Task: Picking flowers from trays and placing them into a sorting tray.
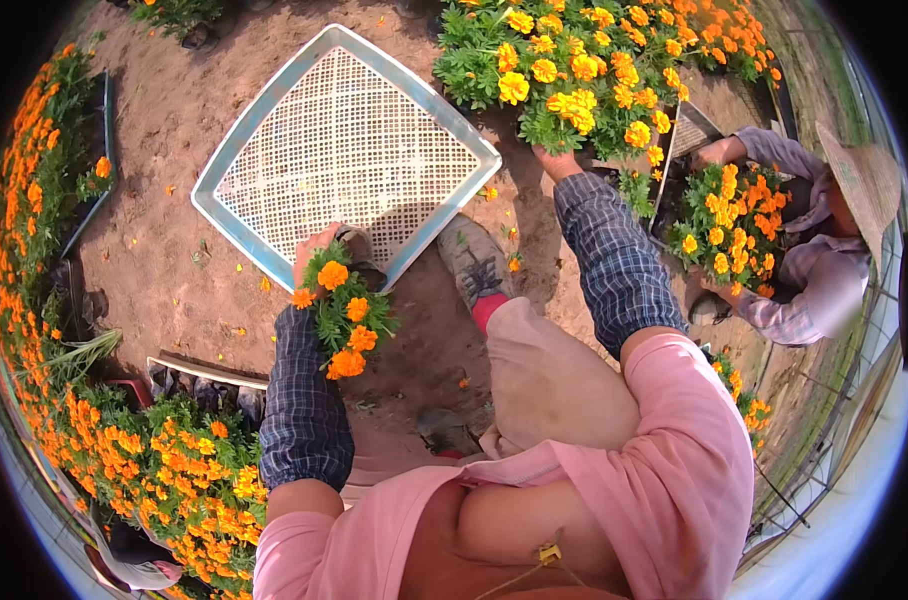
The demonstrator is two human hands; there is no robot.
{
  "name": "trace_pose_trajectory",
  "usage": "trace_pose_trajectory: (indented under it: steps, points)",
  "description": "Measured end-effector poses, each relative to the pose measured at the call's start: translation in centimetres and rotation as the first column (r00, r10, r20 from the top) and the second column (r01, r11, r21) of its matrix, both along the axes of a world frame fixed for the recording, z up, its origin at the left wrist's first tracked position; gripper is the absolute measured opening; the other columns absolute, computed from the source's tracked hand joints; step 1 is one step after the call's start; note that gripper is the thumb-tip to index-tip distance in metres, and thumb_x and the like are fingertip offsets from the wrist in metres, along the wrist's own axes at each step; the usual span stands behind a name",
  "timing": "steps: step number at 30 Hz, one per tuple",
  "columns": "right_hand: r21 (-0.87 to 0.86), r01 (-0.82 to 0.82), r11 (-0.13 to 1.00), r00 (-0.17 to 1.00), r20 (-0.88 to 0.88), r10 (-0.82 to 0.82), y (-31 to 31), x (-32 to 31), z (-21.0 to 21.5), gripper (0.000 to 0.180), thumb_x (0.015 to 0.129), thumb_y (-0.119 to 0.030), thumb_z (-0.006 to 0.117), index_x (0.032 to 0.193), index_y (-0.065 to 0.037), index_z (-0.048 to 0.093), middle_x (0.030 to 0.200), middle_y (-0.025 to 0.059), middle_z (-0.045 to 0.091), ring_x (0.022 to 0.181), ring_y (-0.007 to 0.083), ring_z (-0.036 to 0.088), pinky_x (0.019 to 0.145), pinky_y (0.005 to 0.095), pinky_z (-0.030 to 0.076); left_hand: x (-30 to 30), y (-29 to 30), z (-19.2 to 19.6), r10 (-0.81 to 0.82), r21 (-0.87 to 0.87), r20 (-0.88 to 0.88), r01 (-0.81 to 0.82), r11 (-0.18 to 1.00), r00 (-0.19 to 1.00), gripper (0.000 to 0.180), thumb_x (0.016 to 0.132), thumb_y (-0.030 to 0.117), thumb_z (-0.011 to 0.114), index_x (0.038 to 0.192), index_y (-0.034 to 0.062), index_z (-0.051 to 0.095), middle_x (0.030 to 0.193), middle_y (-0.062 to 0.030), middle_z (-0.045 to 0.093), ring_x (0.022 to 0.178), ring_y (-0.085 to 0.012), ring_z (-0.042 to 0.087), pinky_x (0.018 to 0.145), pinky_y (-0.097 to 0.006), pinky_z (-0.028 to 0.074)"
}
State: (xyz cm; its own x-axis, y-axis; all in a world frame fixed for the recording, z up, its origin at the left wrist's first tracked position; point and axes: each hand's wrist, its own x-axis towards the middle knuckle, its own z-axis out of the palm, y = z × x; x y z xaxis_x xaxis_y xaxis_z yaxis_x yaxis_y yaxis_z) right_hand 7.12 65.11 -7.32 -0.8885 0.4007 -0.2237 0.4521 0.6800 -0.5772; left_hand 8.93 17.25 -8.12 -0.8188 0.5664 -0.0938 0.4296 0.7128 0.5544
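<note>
**Marigold plant held over the tray's near edge**

The left hand (314, 252) is closed around the base of a small marigold plant (344, 315) with orange blooms and green leaves. The grip is at the lower stem end, so the flower heads hang back toward the person's sleeve, clear of the fingers and uncrushed. The hand sits right at the near edge of the pale blue mesh tray (264, 110), which lies flat on the bare soil (164, 250) with one corner pointing toward the person; the mesh is bare, and its position directly in front of the person's feet keeps it within reach of both arms.

The right hand (557, 160) is stretched forward and buried at the foot of a dense clump of yellow and orange marigolds (564, 70) beyond the tray's right corner. Its fingers are hidden among the stems, so I cannot tell whether it is closed on anything. The reach goes low, to where the stems meet the ground, not up at the blooms.

A grey shoe (479, 265) is planted just off the tray's near right edge. To the right, another person (824, 280) in a hat crouches holding a bunch of marigolds. More marigold beds (164, 470) line the soil's left edge.
</note>
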Motion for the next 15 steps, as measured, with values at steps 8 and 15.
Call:
trace_pose_trajectory:
  steps: [8, 15]
  points:
    - [0.371, -0.322, 0.871, 0.943, 0.041, 0.331, -5.4, -4.4, 2.0, 0.031, 0.077, -0.033, 0.058, 0.099, -0.012, 0.064, 0.094, 0.0138, 0.065, 0.086, 0.0336, 0.06, 0.071, 0.0424, 0.048, 1.1, -2.4, -3.4, 0.209, 0.337, 0.475, -0.396, 0.854, 0.855, 0.032, 0.082, 0.02, 0.057, 0.113, 0.0089, 0.056, 0.112, -0.0068, 0.06, 0.098, -0.0268, 0.058, 0.079, -0.042, 0.044]
    - [-0.056, -0.377, 0.924, 0.899, -0.26, 0.351, -8.5, -10.8, 1.7, 0.045, 0.081, -0.051, 0.058, 0.097, -0.01, 0.065, 0.089, 0.0106, 0.066, 0.086, 0.0295, 0.062, 0.075, 0.0443, 0.047, 3.2, -7.6, -9.3, -0.046, 0.414, 0.865, -0.657, 0.63, 0.5, 0.035, 0.089, 0.024, 0.052, 0.119, 0.0061, 0.053, 0.116, -0.0083, 0.057, 0.103, -0.0228, 0.056, 0.08, -0.037, 0.047]
